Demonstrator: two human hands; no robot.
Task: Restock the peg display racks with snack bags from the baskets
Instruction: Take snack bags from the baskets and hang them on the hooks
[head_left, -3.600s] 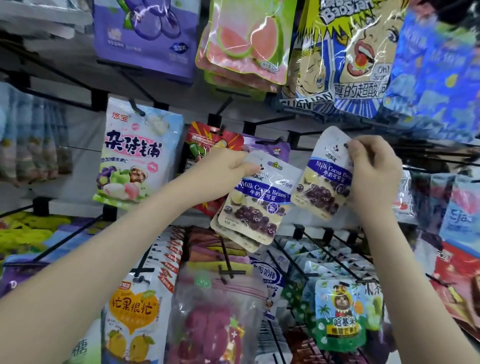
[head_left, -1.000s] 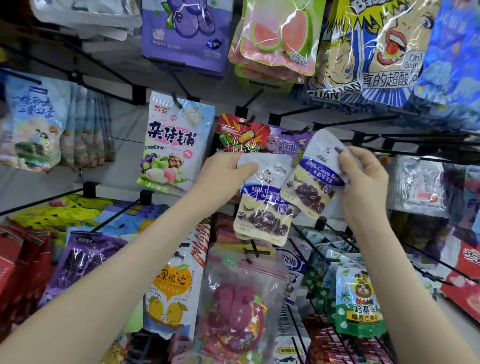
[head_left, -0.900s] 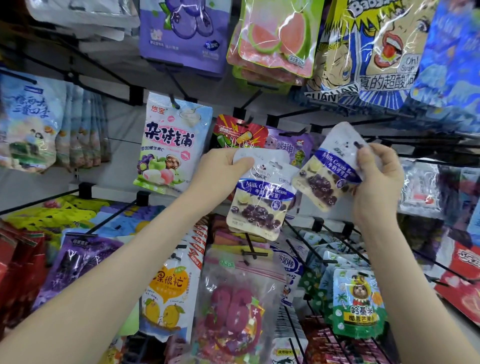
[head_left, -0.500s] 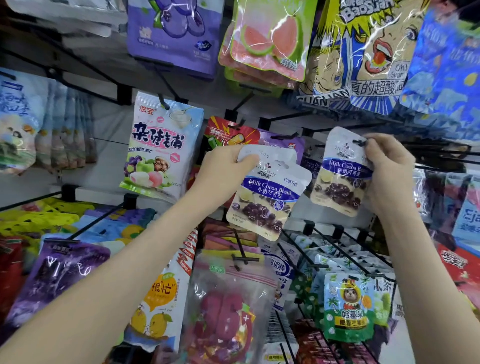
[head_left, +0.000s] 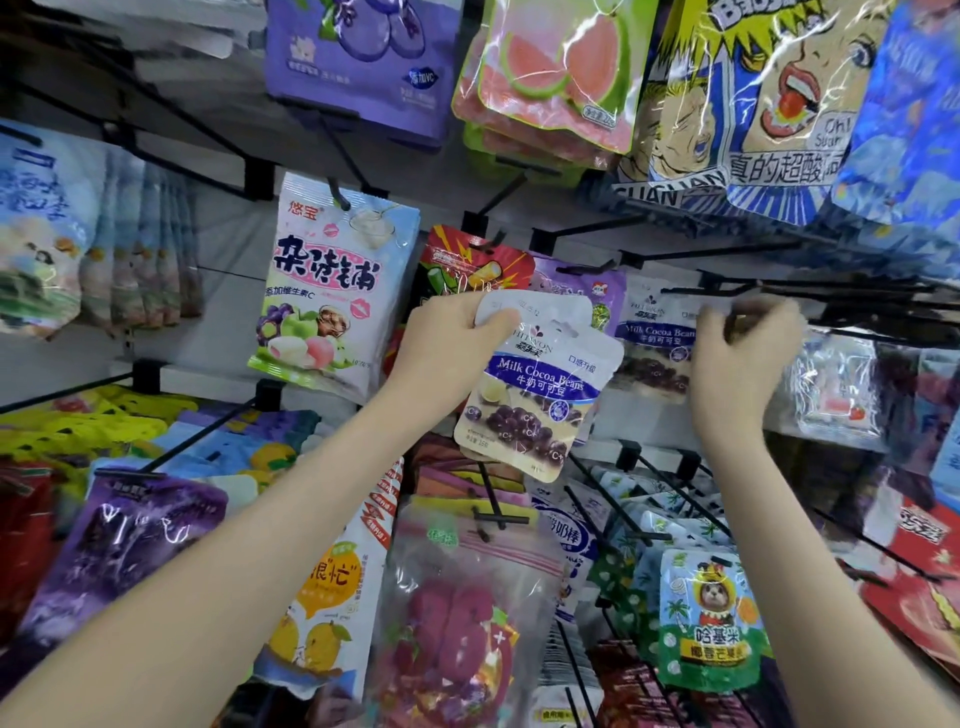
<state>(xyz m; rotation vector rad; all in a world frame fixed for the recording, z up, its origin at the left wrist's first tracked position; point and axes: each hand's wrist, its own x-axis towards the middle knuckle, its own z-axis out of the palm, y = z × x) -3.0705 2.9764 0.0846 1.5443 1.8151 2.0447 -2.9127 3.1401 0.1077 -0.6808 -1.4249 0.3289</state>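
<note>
My left hand (head_left: 447, 348) grips cocoa bean bags (head_left: 530, 400) by the top; my right hand (head_left: 737, 364) is blurred, hiding half the hung bag (head_left: 652, 338); can't tell its grip.

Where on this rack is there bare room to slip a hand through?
Bare grey panel shows between the pale blue bags and the white fruit-candy bag, and under the purple grape bag. Below the cocoa bean bags in your left hand, it is crowded.

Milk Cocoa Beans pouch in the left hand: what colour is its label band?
Dark blue with white lettering, on the white plastic pouch; head view.
</note>
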